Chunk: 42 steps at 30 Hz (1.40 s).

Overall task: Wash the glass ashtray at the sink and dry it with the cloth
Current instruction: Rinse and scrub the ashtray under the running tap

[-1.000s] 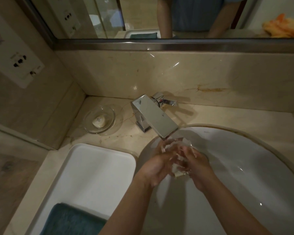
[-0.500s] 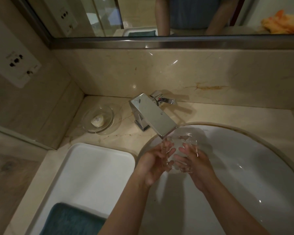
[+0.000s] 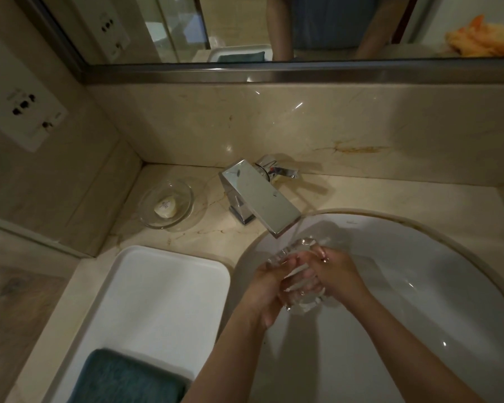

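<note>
Glass ashtray (image 3: 298,292) held between two bare hands over the white sink (image 3: 419,286), just below the spout of the chrome tap (image 3: 259,196) — the left hand (image 3: 269,289) curls its fingers around the near left side, the right hand (image 3: 335,274) grasps the right side with fingers bent over the rim. Both forearms reach in from the lower edge of the view. On the marble counter (image 3: 376,193) to the left of the tap stands a clear glass dish (image 3: 166,205) with a small bar of soap (image 3: 165,208) in it. Nearer, beside the sink, lies a white tray (image 3: 157,301) with a folded teal cloth (image 3: 125,379) at its near end — well apart from the hands. A mirror (image 3: 245,27) runs along the wall above, and a socket plate (image 3: 24,112) sits on the left wall.
</note>
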Available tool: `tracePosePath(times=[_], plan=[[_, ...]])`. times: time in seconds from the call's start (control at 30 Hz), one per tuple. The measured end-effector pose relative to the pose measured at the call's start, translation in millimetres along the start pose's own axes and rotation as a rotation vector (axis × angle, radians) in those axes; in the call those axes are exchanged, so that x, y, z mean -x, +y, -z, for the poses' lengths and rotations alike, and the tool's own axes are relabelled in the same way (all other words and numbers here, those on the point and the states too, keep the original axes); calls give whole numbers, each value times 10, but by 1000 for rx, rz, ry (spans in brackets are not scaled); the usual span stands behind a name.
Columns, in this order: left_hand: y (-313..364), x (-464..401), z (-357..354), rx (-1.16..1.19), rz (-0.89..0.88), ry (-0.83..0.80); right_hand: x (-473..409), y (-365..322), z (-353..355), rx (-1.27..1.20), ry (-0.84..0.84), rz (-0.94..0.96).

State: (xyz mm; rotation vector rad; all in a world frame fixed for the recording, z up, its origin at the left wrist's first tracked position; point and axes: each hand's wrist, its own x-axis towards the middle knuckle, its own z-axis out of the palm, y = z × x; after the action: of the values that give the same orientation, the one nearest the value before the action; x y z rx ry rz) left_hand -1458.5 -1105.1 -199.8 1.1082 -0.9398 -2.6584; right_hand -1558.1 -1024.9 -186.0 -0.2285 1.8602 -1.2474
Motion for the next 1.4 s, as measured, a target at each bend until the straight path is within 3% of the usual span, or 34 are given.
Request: tracePosePath(times=[0.1,0.17,0.33,0.43,0.67,0.97,1.1,1.2,1.3,1.4], plan=[[-29,-10,15,23,-33,72,-44,22,14,343,-4,131],[-39,-25,11,22,-75,122,-45,63,-11,395,2,206],[-53,-51,-52,114,-134,228,-32,223,-104,-83,96,114],[-66,-41,-71,150,-158,224,-2,269,-164,-223,140,39],[-250,98,-151,98,-218,199,-125,163,-135,-220,235,-90],[-78,150,48,-280,-21,100,-159,136,-78,103,148,44],[18,102,38,-329,-67,115,-156,46,-124,198,63,133],[58,74,18,-344,-115,129,-185,49,-154,118,81,161],[76,61,5,-300,-143,152,-186,130,-190,-93,105,74],[84,56,1,-275,-193,166,-165,275,-183,-250,12,-32]])
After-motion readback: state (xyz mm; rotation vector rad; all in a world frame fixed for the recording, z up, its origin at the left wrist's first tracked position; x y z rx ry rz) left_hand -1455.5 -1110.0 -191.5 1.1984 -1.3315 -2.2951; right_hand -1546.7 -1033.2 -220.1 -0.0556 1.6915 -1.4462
